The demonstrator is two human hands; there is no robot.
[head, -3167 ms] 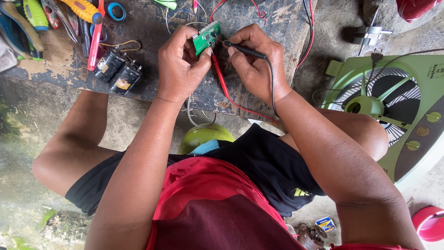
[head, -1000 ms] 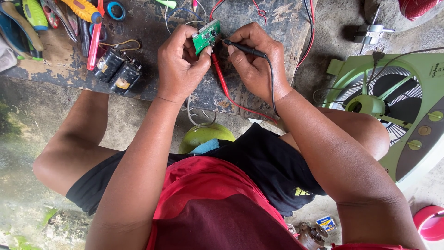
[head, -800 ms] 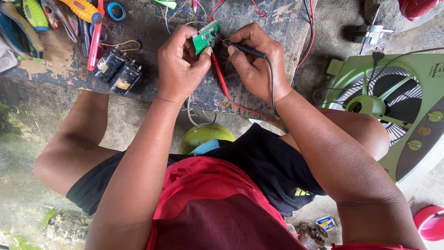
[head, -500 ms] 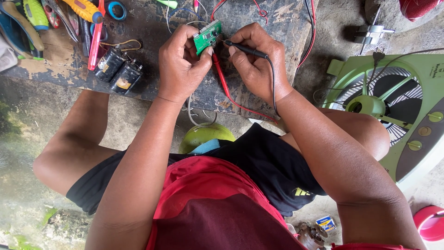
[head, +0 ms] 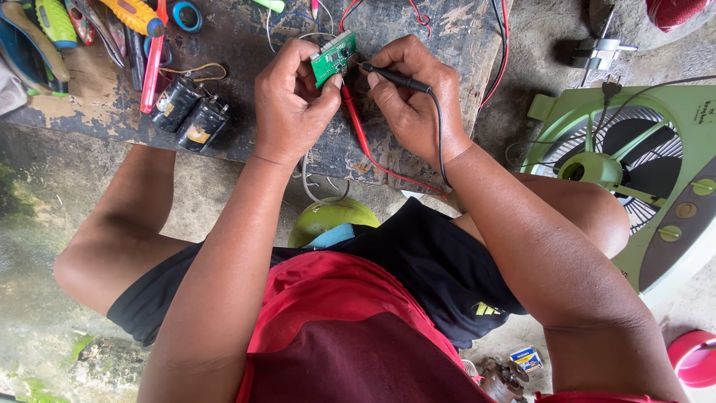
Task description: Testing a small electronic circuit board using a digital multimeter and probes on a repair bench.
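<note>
The left hand (head: pixel 291 101) pinches a small green board (head: pixel 333 57) at its lower edge, tilted above the dark surface (head: pixel 246 112), with a red probe (head: pixel 356 119) trapped under the thumb. The right hand (head: pixel 410 97) has its fingers (head: pixel 388 63) closed on a black probe (head: pixel 395 77). The probe's long axis runs right to left, and its tip meets the board's right edge, so the board lies just left of the right fingers.
</note>
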